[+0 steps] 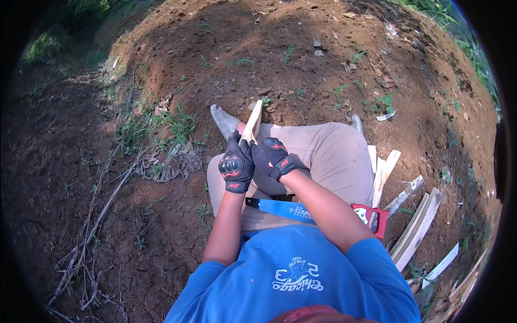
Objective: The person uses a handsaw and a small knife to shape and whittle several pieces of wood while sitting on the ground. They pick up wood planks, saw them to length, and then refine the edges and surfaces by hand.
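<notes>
My left hand (236, 167), in a black glove with red trim and hard knuckle guards, grips the lower end of a pale split piece of wood (252, 121). Close beside it, my right hand (272, 157) in a matching glove also closes round that end. The wood points up and away over my crossed legs and tapers toward its far tip. The gloves hide its near end. Across my lap lies a hand saw with a blue blade (283, 210) and a red and white handle (372, 219); my right forearm covers part of the blade.
Pale split sticks (383, 171) and longer wood strips (417, 229) lie on the ground to my right. Dry twigs (102, 220) and grass (175, 126) are on the left. Ahead, a bare soil mound (291, 70) rises with small weeds.
</notes>
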The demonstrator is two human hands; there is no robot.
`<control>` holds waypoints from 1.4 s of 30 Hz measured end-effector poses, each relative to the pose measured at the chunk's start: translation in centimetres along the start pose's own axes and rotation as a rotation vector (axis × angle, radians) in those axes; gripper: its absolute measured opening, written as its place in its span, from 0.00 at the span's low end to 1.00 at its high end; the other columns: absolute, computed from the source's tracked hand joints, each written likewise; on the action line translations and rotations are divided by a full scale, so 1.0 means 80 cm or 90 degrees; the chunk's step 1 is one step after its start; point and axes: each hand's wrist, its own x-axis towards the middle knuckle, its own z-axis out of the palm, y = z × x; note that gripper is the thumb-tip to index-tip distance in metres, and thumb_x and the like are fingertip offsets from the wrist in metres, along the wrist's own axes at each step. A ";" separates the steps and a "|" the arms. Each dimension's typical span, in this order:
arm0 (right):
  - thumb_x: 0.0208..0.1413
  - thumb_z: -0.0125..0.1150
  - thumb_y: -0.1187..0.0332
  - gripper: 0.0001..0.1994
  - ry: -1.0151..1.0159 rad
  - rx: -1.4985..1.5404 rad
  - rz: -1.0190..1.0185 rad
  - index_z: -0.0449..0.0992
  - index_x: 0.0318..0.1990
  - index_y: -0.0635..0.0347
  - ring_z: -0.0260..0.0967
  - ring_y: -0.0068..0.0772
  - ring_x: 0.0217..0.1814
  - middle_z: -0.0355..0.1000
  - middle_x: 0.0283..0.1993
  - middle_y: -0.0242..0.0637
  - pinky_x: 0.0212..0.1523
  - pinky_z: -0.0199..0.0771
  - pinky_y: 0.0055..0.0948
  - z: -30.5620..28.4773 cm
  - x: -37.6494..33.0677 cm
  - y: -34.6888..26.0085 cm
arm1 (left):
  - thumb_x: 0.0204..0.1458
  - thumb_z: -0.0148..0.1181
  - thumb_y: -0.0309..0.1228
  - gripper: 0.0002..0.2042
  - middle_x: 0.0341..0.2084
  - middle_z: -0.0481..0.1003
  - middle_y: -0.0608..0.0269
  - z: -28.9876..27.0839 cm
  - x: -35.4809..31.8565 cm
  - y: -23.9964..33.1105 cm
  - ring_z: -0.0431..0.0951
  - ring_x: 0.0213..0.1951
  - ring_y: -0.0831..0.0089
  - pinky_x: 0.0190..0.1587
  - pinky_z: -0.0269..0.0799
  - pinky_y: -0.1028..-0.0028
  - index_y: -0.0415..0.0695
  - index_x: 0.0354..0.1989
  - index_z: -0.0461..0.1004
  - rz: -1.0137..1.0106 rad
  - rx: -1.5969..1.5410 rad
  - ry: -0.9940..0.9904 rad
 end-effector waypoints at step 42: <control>0.65 0.66 0.47 0.37 0.342 -0.254 0.552 0.66 0.75 0.60 0.75 0.51 0.66 0.73 0.68 0.53 0.65 0.73 0.46 -0.326 -0.328 0.148 | 0.59 0.70 0.34 0.23 0.45 0.85 0.59 -0.202 0.081 -0.039 0.83 0.39 0.74 0.36 0.78 0.73 0.38 0.62 0.79 -0.254 -0.374 -0.076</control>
